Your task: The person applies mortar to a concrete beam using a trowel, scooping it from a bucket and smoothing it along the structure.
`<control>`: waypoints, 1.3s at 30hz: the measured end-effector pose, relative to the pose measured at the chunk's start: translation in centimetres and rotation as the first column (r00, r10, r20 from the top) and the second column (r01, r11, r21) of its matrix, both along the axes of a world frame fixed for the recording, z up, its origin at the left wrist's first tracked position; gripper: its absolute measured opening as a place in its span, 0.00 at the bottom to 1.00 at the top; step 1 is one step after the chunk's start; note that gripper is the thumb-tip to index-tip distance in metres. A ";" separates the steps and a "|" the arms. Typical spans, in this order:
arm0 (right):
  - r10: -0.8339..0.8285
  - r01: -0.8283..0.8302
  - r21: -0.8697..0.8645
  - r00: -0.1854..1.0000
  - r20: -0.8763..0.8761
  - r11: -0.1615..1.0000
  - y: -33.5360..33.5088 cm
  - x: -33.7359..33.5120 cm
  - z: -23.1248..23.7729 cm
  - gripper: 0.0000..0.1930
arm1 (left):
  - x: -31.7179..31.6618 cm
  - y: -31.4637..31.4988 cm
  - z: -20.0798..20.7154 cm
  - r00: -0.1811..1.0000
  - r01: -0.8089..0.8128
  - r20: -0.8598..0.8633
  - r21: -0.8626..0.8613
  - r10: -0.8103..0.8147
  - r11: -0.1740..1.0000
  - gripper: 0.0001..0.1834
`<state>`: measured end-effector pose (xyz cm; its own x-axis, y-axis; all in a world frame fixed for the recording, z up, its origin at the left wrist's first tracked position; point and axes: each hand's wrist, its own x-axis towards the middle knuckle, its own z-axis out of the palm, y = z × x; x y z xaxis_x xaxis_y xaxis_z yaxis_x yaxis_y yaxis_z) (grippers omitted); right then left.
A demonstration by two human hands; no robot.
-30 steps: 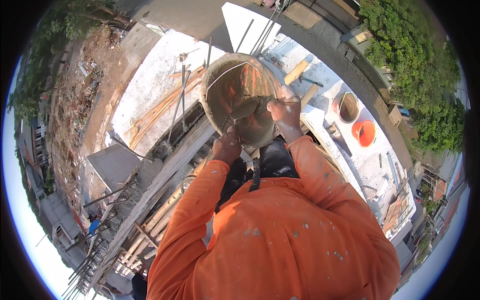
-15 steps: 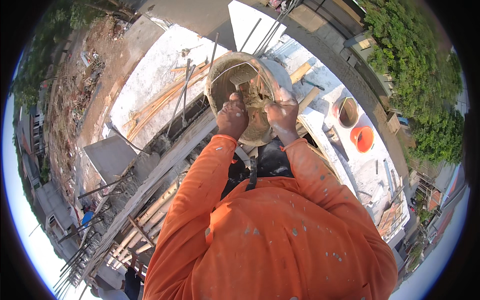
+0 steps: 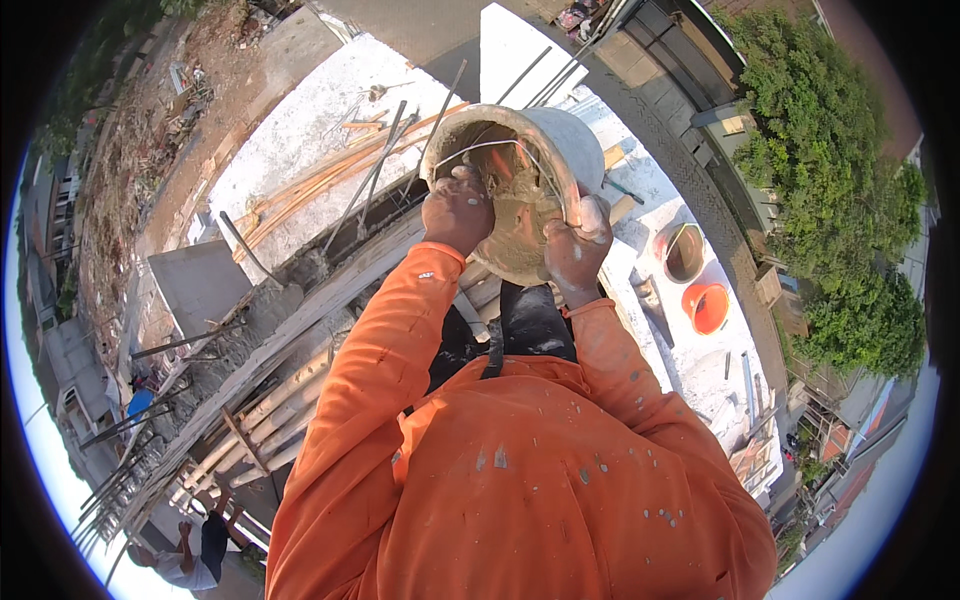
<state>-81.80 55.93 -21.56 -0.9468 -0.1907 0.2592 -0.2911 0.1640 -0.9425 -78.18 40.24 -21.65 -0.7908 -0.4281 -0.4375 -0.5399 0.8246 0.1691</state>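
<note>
Gripping a mortar-smeared bucket (image 3: pixel 568 138), right fingers (image 3: pixel 594 218) clamped on its rim, left fingers (image 3: pixel 464 187) curled at its mouth, hold unclear.

Bright daylight pours down as dense green trees (image 3: pixel 815 170) crowd the upper right, a grey paved road (image 3: pixel 420 30) cuts across the top, brown rubble-strewn ground (image 3: pixel 150 170) sweeps through the upper left, and pale sky (image 3: pixel 46 460) rims the lower left.
</note>
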 end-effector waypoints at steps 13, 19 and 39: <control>0.378 -0.375 0.055 0.921 -0.088 0.925 1.4 -0.8 8.5 0.08 | 4.3 0.6 -5.6 0.864 0.482 -0.404 0.489 -0.302 0.727 0.09; 0.354 -0.284 -0.226 0.852 0.386 0.932 3.5 -1.5 10.8 0.20 | 5.5 0.8 -4.8 0.761 0.611 -0.624 0.598 -0.178 0.519 0.11; 0.161 0.176 -0.306 0.559 0.814 0.936 3.8 -2.3 -8.1 0.19 | 17.1 -3.2 0.6 0.994 0.100 -0.106 0.853 -0.017 0.513 0.17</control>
<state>-84.12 59.74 -29.68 -0.7728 -0.2490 -0.5837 0.6299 -0.1893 -0.7532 -61.12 37.03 -21.02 -0.8465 0.1694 -0.5047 -0.4476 0.2869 0.8470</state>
